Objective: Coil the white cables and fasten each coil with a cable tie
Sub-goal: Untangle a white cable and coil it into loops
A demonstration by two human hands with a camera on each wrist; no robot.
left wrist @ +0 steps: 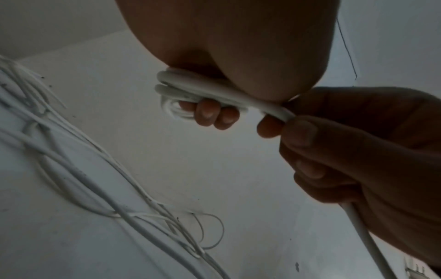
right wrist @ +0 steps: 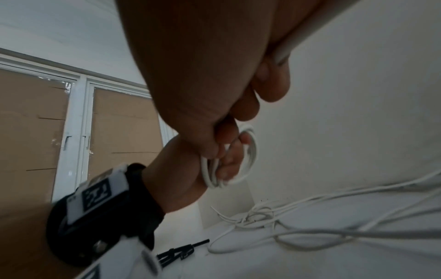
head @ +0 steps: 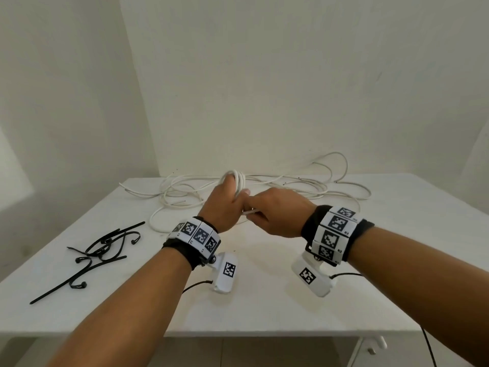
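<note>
My left hand [head: 225,205] is raised over the middle of the table and grips a small coil of white cable [head: 238,181], its fingers curled through the loops [left wrist: 205,113]. My right hand [head: 275,215] is just to its right and pinches the free run of that same cable [left wrist: 281,113] between thumb and fingers. The right wrist view shows the coil [right wrist: 248,162] around the left hand's fingers. The cable's tail [left wrist: 367,239] hangs down from the right hand. More loose white cables [head: 264,186] lie tangled across the far part of the table.
Several black cable ties [head: 103,250] lie in a loose pile on the left of the white table [head: 264,308]. A white wall stands close behind the table. Loose cable loops [head: 333,165] rise at the far right.
</note>
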